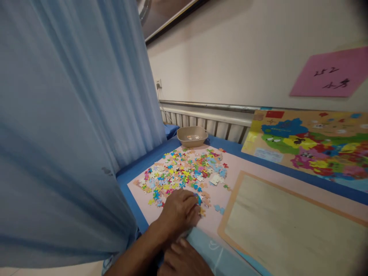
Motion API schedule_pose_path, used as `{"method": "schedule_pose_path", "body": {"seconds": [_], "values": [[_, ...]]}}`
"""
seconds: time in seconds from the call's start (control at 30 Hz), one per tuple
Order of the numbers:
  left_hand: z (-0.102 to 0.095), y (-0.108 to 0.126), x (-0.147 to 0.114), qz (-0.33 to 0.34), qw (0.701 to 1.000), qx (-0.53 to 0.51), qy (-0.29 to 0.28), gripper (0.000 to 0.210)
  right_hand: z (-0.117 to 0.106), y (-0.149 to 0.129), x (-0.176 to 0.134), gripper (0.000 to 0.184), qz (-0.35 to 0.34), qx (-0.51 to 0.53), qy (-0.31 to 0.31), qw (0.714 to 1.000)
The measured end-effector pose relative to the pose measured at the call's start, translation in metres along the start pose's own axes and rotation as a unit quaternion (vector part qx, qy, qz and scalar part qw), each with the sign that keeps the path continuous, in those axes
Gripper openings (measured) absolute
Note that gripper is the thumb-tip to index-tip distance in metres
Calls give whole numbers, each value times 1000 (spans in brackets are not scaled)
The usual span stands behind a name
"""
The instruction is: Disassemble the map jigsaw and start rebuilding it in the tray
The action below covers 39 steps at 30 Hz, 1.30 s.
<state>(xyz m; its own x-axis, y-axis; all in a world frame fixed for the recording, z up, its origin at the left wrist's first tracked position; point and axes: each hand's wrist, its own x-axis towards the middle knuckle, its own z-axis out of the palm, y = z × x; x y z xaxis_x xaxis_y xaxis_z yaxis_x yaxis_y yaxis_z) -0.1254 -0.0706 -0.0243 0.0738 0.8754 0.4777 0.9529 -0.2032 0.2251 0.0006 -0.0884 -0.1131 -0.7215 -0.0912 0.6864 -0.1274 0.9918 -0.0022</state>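
Note:
My left hand (pixel 179 207) reaches over the near edge of a spread of loose jigsaw puzzle pieces (pixel 184 172). Its fingers are bent and close together, and whatever lies under them is hidden. A few orange and blue pieces lie just right of its fingertips. Closer to me, my right hand (pixel 185 260) is curled beside a light blue cloth (pixel 212 245); what its fingers hold, if anything, is out of sight. To the right lies a puzzle tray (pixel 276 214) with an orange border and a pale bare inside.
Behind the pieces stands a beige basket (pixel 192 142) with a few pieces in it. A colourful map picture (pixel 310 143) leans at the wall on the right. A blue curtain (pixel 86 115) hangs close on the left. Pink paper (pixel 244 163) covers the blue surface.

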Motion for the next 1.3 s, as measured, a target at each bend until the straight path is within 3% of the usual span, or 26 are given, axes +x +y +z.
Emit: {"method": "schedule_pose_path", "body": {"seconds": [0.17,0.27,0.37,0.5,0.67,1.07,1.3], "values": [[-17,-4,-49,-54,997,-42,24,24,15,-1,-6,41,38,13,-58,998],[-23,-7,-61,-60,996,-59,17,25,13,1,-6,36,23,13,-42,999],[-24,-10,-61,-83,995,-33,38,24,6,5,-3,32,-5,8,10,1000],[-24,-17,-56,-76,997,8,26,19,0,7,4,35,-4,-1,26,1000],[-24,-25,-51,-85,990,95,60,18,-6,9,14,37,-5,-5,91,996],[-18,-36,-39,-117,983,134,38,22,-13,7,16,36,5,-8,80,997],[-14,-33,-56,-105,986,109,70,23,-19,5,20,40,13,-17,69,997]]}}
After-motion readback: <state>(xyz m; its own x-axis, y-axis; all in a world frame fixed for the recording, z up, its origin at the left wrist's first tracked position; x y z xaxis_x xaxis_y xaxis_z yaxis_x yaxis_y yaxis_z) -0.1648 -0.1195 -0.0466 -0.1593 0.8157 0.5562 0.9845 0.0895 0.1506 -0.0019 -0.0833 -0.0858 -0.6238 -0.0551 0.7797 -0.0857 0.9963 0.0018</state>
